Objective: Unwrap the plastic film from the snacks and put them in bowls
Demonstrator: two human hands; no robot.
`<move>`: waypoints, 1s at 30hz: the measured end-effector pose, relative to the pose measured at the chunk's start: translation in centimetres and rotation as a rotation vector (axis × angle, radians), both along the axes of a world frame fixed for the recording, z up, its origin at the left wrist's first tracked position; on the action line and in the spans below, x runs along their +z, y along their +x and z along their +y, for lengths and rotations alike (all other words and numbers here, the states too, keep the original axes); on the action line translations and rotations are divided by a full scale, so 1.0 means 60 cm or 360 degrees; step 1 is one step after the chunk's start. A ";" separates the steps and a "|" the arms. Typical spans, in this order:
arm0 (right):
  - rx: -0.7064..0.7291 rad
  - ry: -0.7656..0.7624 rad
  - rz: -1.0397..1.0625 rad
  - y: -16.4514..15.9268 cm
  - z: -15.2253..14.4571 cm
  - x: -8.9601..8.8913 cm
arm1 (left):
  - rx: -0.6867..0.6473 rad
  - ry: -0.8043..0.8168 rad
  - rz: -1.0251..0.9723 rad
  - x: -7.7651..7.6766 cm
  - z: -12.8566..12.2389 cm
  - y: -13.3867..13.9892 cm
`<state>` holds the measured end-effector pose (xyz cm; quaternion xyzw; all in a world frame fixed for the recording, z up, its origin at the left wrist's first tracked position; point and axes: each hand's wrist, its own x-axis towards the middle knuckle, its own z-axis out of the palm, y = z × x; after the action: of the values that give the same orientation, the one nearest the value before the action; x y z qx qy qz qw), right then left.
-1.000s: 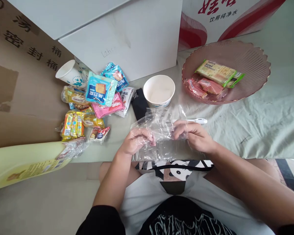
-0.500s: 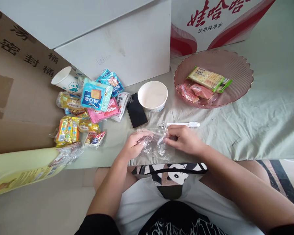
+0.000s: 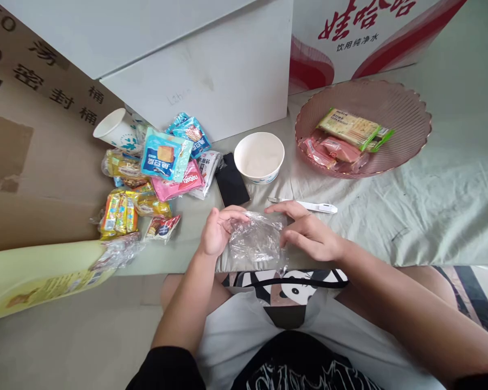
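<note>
A clear, crinkled plastic bag [image 3: 255,241] lies at the table's front edge between my hands. My left hand [image 3: 219,230] is at the bag's left side, its thumb raised apart and its fingers stretched along the top edge. On the other side, my right hand [image 3: 309,230] has its fingers spread, the tips at the bag's right edge. Just beyond the right hand lies a white utility knife [image 3: 319,207]. A white paper bowl [image 3: 259,157] stands behind the bag, with a black phone [image 3: 232,181] to its left.
Snack packets [image 3: 166,154] are heaped at the left beside a tilted paper cup [image 3: 117,130]. A pink ribbed bowl [image 3: 406,130] holding wrapped biscuits [image 3: 350,130] stands at the right. Behind are a white box [image 3: 228,81] and a printed carton [image 3: 350,54]; a brown carton [image 3: 44,179] borders the left.
My fingers have loosened from the bunched bag, which now lies flatter. My left thumb has lifted and my right fingers have spread. The view has shifted slightly.
</note>
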<state>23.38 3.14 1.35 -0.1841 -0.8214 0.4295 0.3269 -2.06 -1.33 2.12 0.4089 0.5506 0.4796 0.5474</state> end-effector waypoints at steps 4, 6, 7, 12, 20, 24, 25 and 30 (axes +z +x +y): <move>-0.0301 -0.0066 -0.0027 -0.007 -0.003 -0.004 | 0.0175 0.0054 0.0080 -0.004 0.004 0.004; -0.0420 -0.0185 0.0010 -0.010 -0.006 -0.006 | 0.0103 0.0061 -0.0020 -0.005 0.002 0.005; -0.0448 -0.0263 0.0052 -0.012 -0.008 -0.007 | 0.0045 0.0061 -0.0068 -0.005 0.000 0.005; -0.0433 -0.0681 0.0082 -0.018 -0.010 -0.007 | -0.0181 0.0061 -0.0226 -0.002 -0.012 0.003; -0.0471 -0.0929 0.0089 -0.019 -0.007 0.013 | -0.0119 -0.0154 -0.0381 -0.002 -0.006 0.029; -0.0425 -0.1105 0.0253 -0.025 -0.009 0.006 | 0.0069 -0.0067 -0.0149 -0.009 -0.009 0.041; -0.0380 -0.1131 0.0199 -0.026 -0.009 0.004 | 0.0115 -0.0043 -0.0152 -0.010 -0.009 0.041; -0.0372 -0.0959 -0.0195 -0.023 -0.007 0.003 | 0.0085 -0.0120 -0.0090 -0.016 -0.008 0.033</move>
<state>21.98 2.71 1.54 -0.3911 -0.6487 0.6010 0.2549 -0.07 -1.81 1.17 0.3595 0.5633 0.4841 0.5648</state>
